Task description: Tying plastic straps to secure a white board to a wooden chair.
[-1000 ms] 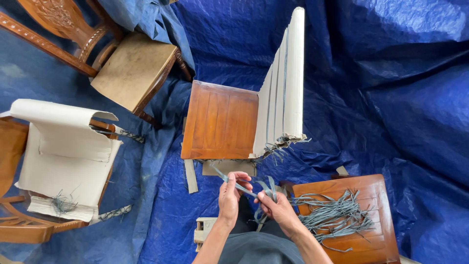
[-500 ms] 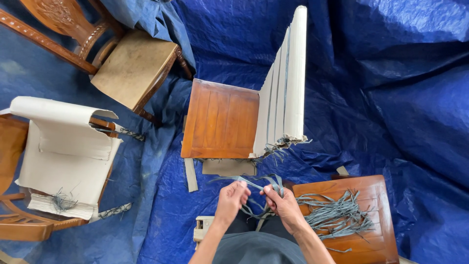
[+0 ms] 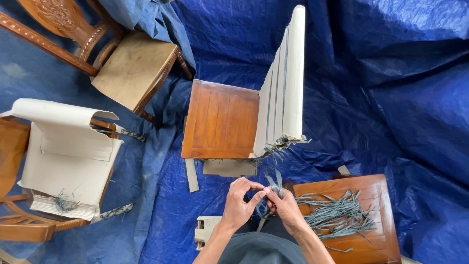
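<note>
Low centre, nearest the camera: left hand (image 3: 239, 203) and right hand (image 3: 285, 208), fingertips meeting and pinched together on a grey-green plastic strap (image 3: 276, 186), which rises toward 12 o'clock and loops down between the wrists. At 7 o'clock of the hands, a small pale plastic tool (image 3: 204, 229) lies on the blue tarpaulin (image 3: 391, 98). At 3 o'clock, touching distance from the right hand, a wooden stool top (image 3: 381, 234) carries a loose heap of cut straps (image 3: 337, 212) of the same grey-green colour. At 12 o'clock, just beyond the hands, a flat cardboard scrap (image 3: 229, 167) and a narrow cardboard strip (image 3: 191, 174) lie at the edge of a brown wooden seat (image 3: 220, 120); against its right side stands a bundle wrapped in off-white cardboard (image 3: 286, 83), long and slab-shaped, bound lengthwise with strap, loose strap ends frayed at its near corner. At 9 o'clock, well apart, a chair wrapped in off-white cardboard (image 3: 66, 156), unlabelled. At 11 o'clock, farthest, a carved bare wooden chair (image 3: 122, 63) with tan seat.
</note>
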